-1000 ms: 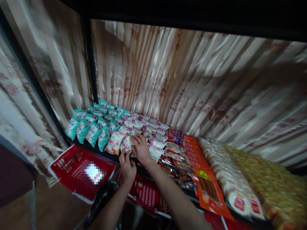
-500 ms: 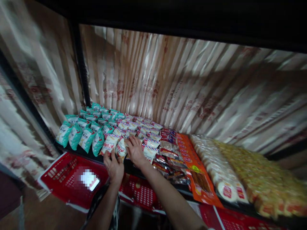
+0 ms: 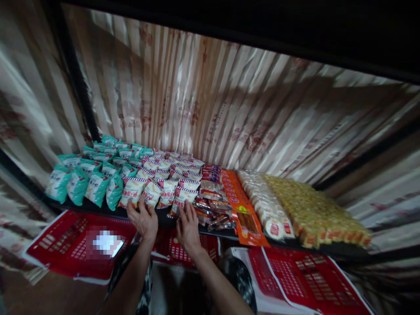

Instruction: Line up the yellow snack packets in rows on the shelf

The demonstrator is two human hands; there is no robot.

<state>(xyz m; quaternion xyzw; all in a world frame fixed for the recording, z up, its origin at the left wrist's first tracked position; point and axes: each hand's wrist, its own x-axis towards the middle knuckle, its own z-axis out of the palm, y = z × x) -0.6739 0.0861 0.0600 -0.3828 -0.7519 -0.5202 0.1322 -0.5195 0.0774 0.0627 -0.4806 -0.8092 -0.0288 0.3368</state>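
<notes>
My left hand (image 3: 143, 219) rests at the front edge of a dark shelf (image 3: 164, 215), fingers spread, its fingertips touching white snack packets with red and blue striped tops (image 3: 170, 186). My right hand (image 3: 187, 225) lies beside it, fingers stretched out toward the front packet of the same kind. Neither hand grips anything. Teal snack bags (image 3: 87, 181) fill the shelf's left end.
Right of the white packets lie dark red packets (image 3: 211, 199), an orange pack (image 3: 241, 205), a row of pale round cakes (image 3: 264, 203) and yellow packs (image 3: 315, 212). Red baskets stand below: one at the left (image 3: 55, 249) holding a bright blurred item, one at the right (image 3: 295, 280).
Both hands have drawn back from among the white packets to the shelf's front edge. The view has swung right, bringing the right red basket into sight.
</notes>
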